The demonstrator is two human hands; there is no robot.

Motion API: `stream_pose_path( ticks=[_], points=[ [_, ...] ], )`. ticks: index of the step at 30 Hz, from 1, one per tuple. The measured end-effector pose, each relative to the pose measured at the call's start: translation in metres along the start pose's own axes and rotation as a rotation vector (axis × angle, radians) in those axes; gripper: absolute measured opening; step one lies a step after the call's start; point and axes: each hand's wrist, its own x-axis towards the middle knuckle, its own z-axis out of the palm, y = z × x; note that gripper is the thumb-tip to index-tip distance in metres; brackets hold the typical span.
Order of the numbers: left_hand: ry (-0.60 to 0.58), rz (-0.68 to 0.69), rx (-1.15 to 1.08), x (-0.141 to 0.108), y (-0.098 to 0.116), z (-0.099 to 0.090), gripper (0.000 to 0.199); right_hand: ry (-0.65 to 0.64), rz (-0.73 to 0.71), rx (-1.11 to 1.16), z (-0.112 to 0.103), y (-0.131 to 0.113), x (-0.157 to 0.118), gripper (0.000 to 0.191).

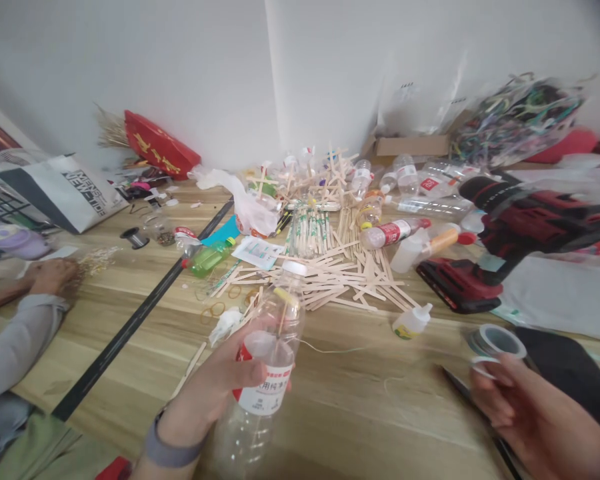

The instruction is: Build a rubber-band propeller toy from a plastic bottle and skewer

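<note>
My left hand (230, 370) is wrapped around a clear plastic bottle (273, 333) with a white cap and a red and white label. The bottle is upright and leans slightly right; a thin stick with a yellow piece shows inside its neck. At the right, my right hand (525, 407) pinches a small white round piece (484, 368) between thumb and fingers; blur hides its exact kind. Just beyond those fingers is a roll of clear tape (503, 341). A dark pointed tool (463, 390) lies beside the right hand, with its far end hidden.
Wooden sticks (340, 273) lie spread mid-table. A red cordless drill (520, 233) stands right, near a small glue bottle (413, 322). Several plastic bottles (405, 177) lie behind. A green bottle (210, 259) is left of the sticks. Another person's hands (50, 275) work at far left.
</note>
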Motion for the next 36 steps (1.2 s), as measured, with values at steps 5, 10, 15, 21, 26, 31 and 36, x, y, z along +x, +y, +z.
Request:
stream_pose_path(
  ticks=[5, 10, 15, 21, 26, 31, 36],
  points=[
    [0.001, -0.039, 0.002, 0.006, -0.004, 0.005, 0.076, -0.228, 0.062, 0.029, 0.053, -0.01, -0.028, 0.05],
    [-0.022, -0.055, -0.018, 0.007, -0.006, 0.009, 0.076, -0.355, 0.053, 0.079, 0.079, -0.016, -0.032, 0.051],
    [-0.06, -0.046, -0.006, 0.01, -0.008, 0.013, 0.071, -0.477, 0.041, 0.026, 0.091, -0.013, -0.033, 0.053],
    [-0.085, -0.07, 0.015, 0.014, -0.011, 0.012, 0.074, -0.562, 0.035, -0.024, 0.099, -0.007, -0.038, 0.053],
    [-0.104, 0.039, -0.05, 0.018, -0.013, 0.009, 0.072, -0.402, -0.177, -0.334, 0.082, 0.006, -0.023, 0.054],
    [-0.166, 0.05, -0.095, 0.03, -0.017, 0.006, 0.068, -0.225, -0.419, -0.686, 0.067, 0.015, -0.012, 0.033],
    [-0.261, 0.012, -0.11, 0.043, -0.021, 0.008, 0.073, -0.263, -0.516, -0.584, 0.089, 0.004, -0.023, 0.043]
  ],
)
